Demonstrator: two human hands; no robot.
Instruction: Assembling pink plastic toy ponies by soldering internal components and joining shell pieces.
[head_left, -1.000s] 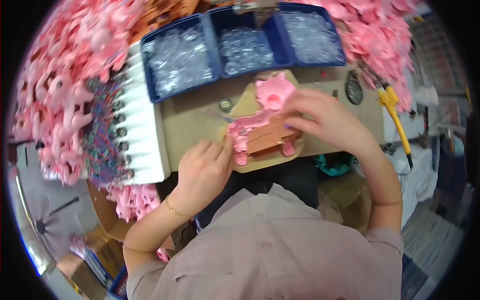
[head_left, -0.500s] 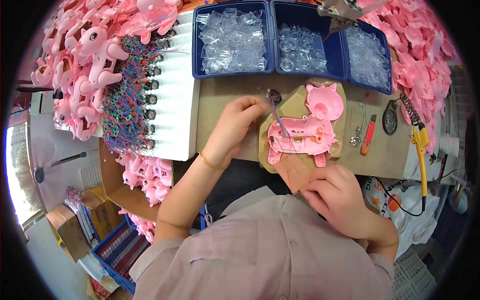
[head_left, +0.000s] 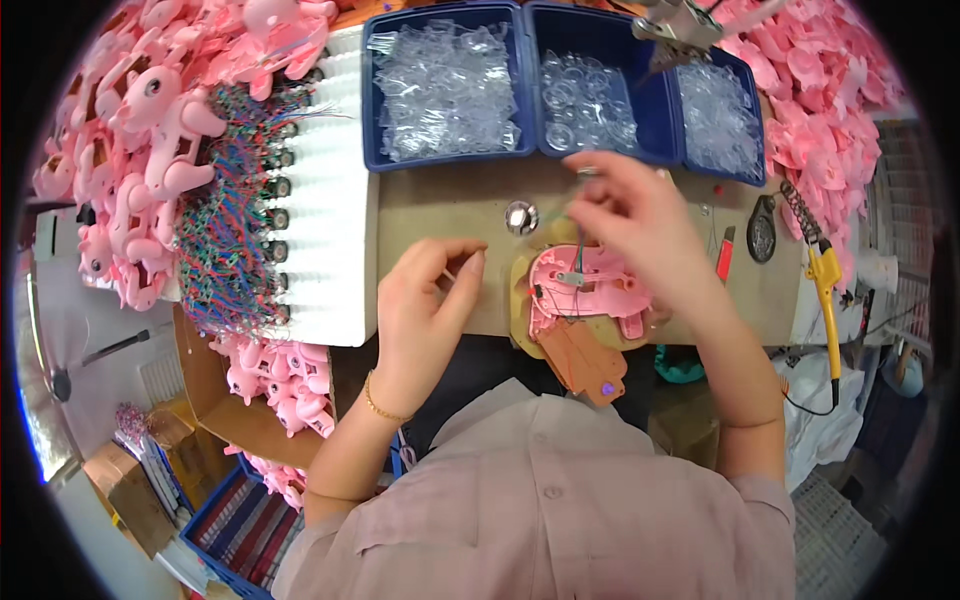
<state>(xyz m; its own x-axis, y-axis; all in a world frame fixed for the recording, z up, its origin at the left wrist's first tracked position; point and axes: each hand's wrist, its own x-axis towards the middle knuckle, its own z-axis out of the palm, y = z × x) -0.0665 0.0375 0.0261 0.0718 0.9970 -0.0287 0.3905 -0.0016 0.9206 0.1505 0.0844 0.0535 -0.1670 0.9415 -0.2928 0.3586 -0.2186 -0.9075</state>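
Right hand (head_left: 635, 215) is now up over the head end of the pink shell (head_left: 605, 275), off the orange-brown panel (head_left: 585, 362) it touches in the frame half a second earlier; left hand (head_left: 425, 300) is now lower and further left, clear of the shiny round disc (head_left: 521, 217). Right fingers bend around a small metallic part (head_left: 588, 172), blurred; cannot tell if they pinch it. Left thumb and forefinger point toward each other, tips close; cannot tell if they meet. Shell sits in the tan holder (head_left: 522, 300), centre of the workbench (head_left: 440, 205), partly hidden by the right hand; thin wires run inside it. Panel slants from the shell's near edge toward the wearer, purple spot at its lower end. Disc lies just beyond the holder.
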